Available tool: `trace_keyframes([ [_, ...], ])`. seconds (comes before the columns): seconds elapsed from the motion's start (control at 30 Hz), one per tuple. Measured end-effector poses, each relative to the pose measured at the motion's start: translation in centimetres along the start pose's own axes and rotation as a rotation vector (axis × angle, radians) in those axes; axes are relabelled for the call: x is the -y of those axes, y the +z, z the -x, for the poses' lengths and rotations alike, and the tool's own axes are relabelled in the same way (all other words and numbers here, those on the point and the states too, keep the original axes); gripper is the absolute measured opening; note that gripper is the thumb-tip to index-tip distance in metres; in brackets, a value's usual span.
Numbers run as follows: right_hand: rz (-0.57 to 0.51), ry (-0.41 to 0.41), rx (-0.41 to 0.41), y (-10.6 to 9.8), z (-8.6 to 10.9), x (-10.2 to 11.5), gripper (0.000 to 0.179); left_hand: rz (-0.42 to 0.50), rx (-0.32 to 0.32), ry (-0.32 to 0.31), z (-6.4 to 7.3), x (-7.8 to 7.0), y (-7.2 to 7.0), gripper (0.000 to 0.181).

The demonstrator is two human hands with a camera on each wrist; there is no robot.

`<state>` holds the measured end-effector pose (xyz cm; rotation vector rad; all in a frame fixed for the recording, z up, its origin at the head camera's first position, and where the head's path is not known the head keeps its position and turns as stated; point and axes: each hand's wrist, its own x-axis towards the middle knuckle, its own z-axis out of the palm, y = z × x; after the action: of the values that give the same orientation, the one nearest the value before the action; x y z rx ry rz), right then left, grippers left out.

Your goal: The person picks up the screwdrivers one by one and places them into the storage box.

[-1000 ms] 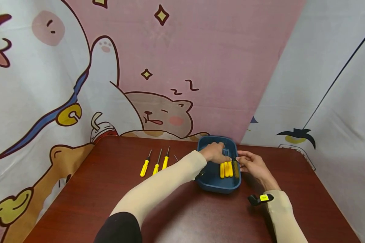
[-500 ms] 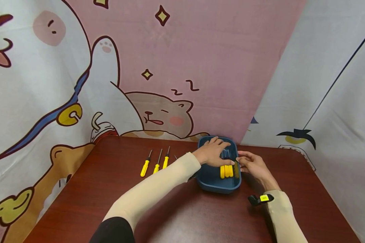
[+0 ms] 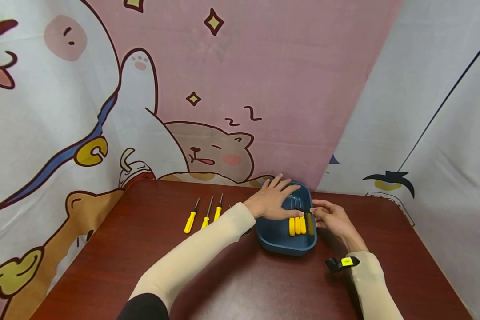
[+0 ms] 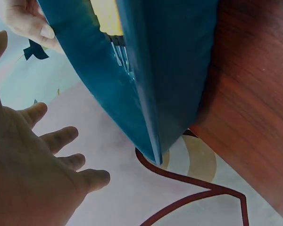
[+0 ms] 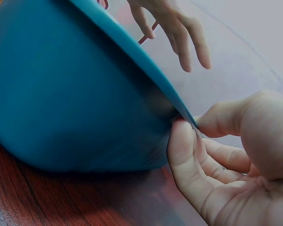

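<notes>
The left hand spread empty over the blue bin, the right hand pinched its rim — yellow-handled tools already inside, screwdrivers left out on the bench.

- In the head view, the left hand covers the far left part of the blue bin, its thumb crossing the upper ends of the yellow handles.
- The left sleeve hides the lower ends of 2 screwdrivers — and all but a thin tip beside them.
- Print on the yellow label is too small to read.
- In the left wrist view, the top edge crops bin and handles.
- In the right wrist view, the right hand runs off the right and bottom edges.
</notes>
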<state>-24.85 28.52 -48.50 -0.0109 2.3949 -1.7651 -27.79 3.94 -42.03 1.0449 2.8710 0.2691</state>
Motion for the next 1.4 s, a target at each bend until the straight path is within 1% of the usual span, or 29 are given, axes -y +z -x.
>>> trace_keyframes([
  [0.1, 0.008, 0.004, -0.004, 0.1, -0.1, -0.1, 0.051, -0.015, -0.016, -0.004, 0.3, 0.3, -0.1, 0.087],
  [0.3, 0.008, 0.013, -0.013, 0.1, -0.2, -0.2, 0.049, -0.047, -0.07, -0.011, 1.0, 0.7, -0.3, 0.086],
  [0.5, 0.004, 0.011, -0.013, 0.0, -0.1, -0.3, 0.05, -0.058, -0.111, -0.044, 1.6, 1.2, -0.1, 0.085],
  [0.63, -0.004, 0.023, -0.02, -0.1, -0.1, -0.3, 0.049, -0.038, -0.151, -0.081, 2.1, 1.8, 0.2, 0.086],
  [0.87, -0.013, 0.03, -0.031, 0.0, -0.1, -0.4, 0.049, 0.023, -0.218, -0.143, 3.2, 3.0, 0.4, 0.087],
  [1.17, -0.004, 0.027, -0.035, 0.0, 0.0, -0.2, 0.049, 0.063, -0.269, -0.239, 4.9, 5.3, 0.9, 0.089],
  [1.4, -0.01, 0.026, -0.033, 0.1, 0.0, -0.1, 0.049, 0.096, -0.301, -0.287, 6.4, 7.0, 1.1, 0.088],
])
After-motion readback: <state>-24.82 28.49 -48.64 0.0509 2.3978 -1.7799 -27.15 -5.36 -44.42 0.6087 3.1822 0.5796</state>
